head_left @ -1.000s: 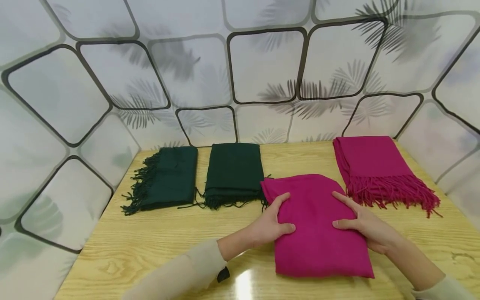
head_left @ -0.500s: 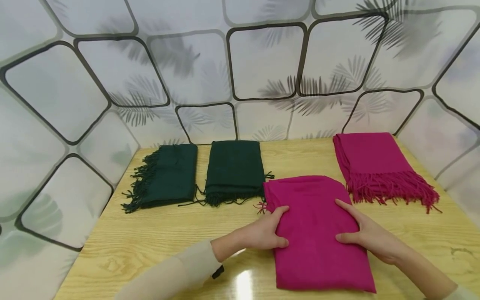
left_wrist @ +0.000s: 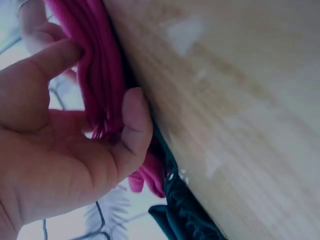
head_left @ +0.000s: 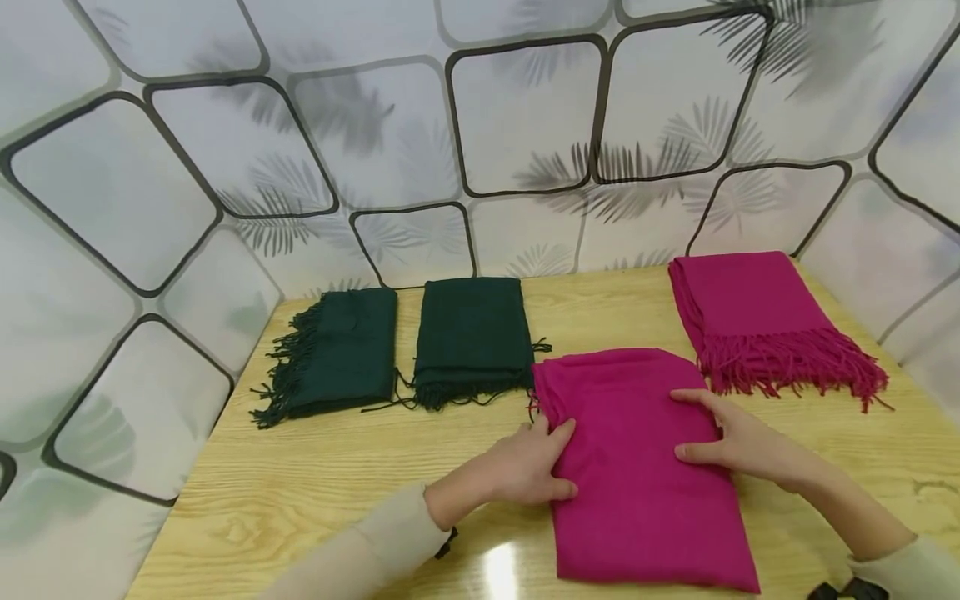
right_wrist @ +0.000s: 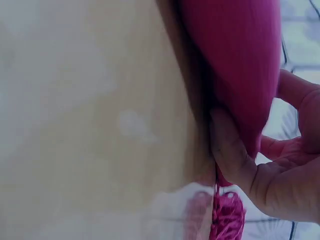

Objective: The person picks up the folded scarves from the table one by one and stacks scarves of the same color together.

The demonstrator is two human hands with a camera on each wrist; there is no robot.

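Magenta scarf (head_left: 637,492) shifted nearer, left hand (head_left: 522,467), right hand (head_left: 750,442) gripping its sides — curled fingers (left_wrist: 136,122) beneath, wrist views only

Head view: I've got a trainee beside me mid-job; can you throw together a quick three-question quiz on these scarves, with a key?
1. Count: how many dark green scarves lie on the table?
2. True or false: the left hand and the right hand both grip the nearer magenta scarf.
3. Multiple choice: where does the fringe of the farther magenta scarf lie in the head view?
A) along its far edge
B) along its near edge
C) along its left edge

Key: 1. two; 2. true; 3. B
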